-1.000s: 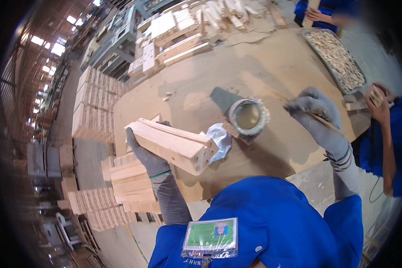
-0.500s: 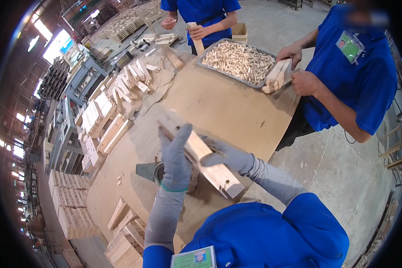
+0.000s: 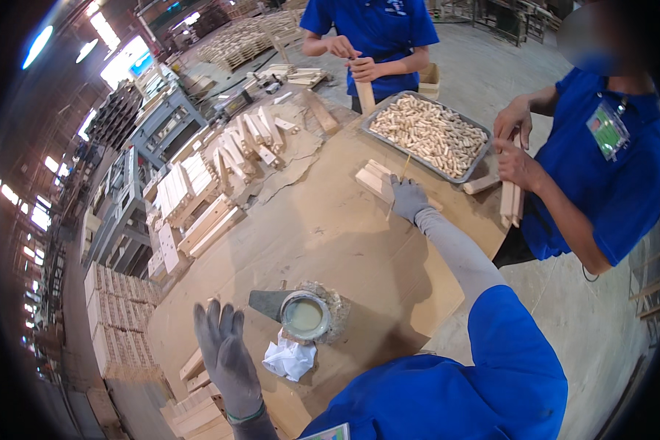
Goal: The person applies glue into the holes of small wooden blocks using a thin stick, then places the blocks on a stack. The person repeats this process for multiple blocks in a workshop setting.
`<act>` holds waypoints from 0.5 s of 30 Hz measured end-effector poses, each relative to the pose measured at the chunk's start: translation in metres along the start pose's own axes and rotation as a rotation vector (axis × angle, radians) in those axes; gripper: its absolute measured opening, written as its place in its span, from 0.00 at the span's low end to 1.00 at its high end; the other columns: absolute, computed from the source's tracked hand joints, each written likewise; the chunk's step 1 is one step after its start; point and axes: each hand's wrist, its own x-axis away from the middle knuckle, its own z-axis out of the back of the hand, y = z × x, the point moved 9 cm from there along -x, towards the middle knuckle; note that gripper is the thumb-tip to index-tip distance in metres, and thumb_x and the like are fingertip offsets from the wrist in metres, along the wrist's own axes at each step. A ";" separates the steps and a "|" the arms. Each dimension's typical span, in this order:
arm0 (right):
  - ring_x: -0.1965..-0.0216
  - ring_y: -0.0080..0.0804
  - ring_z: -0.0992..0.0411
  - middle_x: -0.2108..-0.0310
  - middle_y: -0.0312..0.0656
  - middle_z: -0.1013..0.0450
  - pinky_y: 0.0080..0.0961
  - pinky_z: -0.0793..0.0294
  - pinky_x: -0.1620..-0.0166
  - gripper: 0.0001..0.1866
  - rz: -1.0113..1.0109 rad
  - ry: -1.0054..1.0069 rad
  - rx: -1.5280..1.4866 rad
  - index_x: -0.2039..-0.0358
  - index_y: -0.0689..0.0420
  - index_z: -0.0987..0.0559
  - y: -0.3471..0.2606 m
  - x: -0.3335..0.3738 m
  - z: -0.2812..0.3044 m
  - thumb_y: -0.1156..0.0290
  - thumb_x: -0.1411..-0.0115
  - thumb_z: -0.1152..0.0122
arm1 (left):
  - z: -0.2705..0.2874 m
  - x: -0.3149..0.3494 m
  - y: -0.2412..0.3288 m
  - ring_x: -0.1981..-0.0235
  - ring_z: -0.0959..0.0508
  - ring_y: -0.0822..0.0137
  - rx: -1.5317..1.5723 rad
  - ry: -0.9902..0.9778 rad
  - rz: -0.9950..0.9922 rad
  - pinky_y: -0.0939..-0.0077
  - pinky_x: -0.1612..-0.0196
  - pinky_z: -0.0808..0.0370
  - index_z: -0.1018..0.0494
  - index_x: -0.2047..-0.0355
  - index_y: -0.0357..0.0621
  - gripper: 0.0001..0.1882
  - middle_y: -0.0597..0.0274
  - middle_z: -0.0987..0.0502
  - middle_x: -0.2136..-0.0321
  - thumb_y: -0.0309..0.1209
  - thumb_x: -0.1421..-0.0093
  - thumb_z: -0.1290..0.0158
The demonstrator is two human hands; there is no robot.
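Note:
My left hand (image 3: 229, 359), in a grey glove, is raised at the lower left. Its fingers are spread and nothing is in them. My gloved right hand (image 3: 411, 199) reaches across the table, with a thin yellowish stick (image 3: 408, 167) between its fingers. Beneath and beside that hand lie light wooden pieces (image 3: 372, 180), side by side; the hand covers part of them. A round pot of pale liquid (image 3: 303, 315) stands nearer me, with a crumpled white paper (image 3: 290, 358) beside it.
A grey tray of wooden dowels (image 3: 429, 136) stands at the far right. Two co-workers in blue handle wood across the table and at right. Wooden parts (image 3: 246, 143) lie at the back left, more (image 3: 198, 411) at lower left. Stacked wood (image 3: 121, 323) stands beyond the left edge.
The wooden pieces both my hands held are now on the table near the tray. My right hand has moved forward; my left has let go and drawn back left. The pot is uncovered to view.

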 end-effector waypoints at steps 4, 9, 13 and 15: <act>0.46 0.57 0.34 0.44 0.54 0.35 0.53 0.38 0.44 0.28 0.181 0.269 0.101 0.40 0.57 0.37 -0.035 -0.005 -0.032 0.57 0.37 0.57 | 0.090 0.056 -0.011 0.40 0.38 0.52 0.021 0.278 0.087 0.58 0.35 0.43 0.57 0.32 0.37 0.38 0.46 0.43 0.38 0.21 0.43 0.57; 0.40 0.47 0.38 0.43 0.55 0.35 0.34 0.41 0.38 0.31 0.326 0.435 -0.486 0.40 0.66 0.37 -0.004 0.031 0.010 0.72 0.43 0.41 | 0.106 0.100 -0.047 0.43 0.33 0.62 -0.184 0.234 0.199 0.65 0.40 0.35 0.47 0.36 0.37 0.34 0.54 0.34 0.44 0.17 0.43 0.52; 0.35 0.39 0.43 0.36 0.51 0.41 0.29 0.45 0.36 0.32 0.244 0.369 -0.492 0.38 0.66 0.39 -0.067 0.101 0.085 0.67 0.38 0.40 | 0.096 0.132 -0.052 0.39 0.36 0.58 -0.116 0.241 0.164 0.64 0.37 0.38 0.54 0.34 0.36 0.44 0.49 0.42 0.38 0.22 0.45 0.40; 0.35 0.40 0.43 0.36 0.50 0.41 0.31 0.45 0.36 0.33 0.447 0.398 -0.674 0.37 0.66 0.40 -0.125 0.146 0.140 0.70 0.39 0.40 | 0.095 0.132 -0.037 0.38 0.37 0.57 -0.207 0.216 0.090 0.64 0.37 0.39 0.55 0.34 0.34 0.46 0.47 0.42 0.38 0.23 0.46 0.38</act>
